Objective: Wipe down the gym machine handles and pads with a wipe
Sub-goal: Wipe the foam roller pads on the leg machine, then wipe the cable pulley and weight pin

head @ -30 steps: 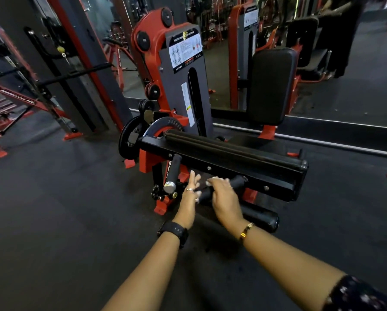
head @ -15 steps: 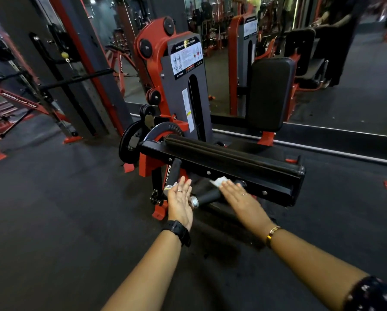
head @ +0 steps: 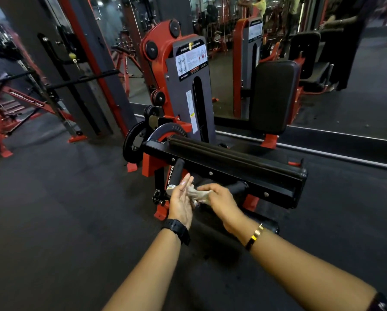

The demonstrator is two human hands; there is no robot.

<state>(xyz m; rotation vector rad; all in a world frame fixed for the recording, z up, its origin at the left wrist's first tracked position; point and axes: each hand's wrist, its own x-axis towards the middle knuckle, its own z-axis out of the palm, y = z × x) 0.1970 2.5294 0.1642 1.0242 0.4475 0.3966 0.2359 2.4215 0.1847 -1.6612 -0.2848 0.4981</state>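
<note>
A red and black leg machine stands in front of me. Its long black roller pad [head: 221, 151] lies across a black beam [head: 255, 178]. Below the beam a black handle [head: 237, 187] sticks out toward me, and a second black handle [head: 176, 171] with a silver cap points down to the left. My right hand [head: 219, 200] grips a crumpled white wipe [head: 197, 194] at the near end of the first handle. My left hand [head: 181, 200] is held flat, fingers straight, its palm against the wipe. The black back pad [head: 271, 95] stands upright behind.
A mirror wall [head: 356, 104] runs behind the machine, with a raised ledge along its foot. A red and black rack [head: 15, 97] stands at the left. Dark rubber floor [head: 53, 221] spreads to the left and toward me. A person stands far back on the right.
My right hand slid along the handle toward me with the wipe, from under the beam to the handle's near end. My left hand turned its palm toward the wipe and met it.
</note>
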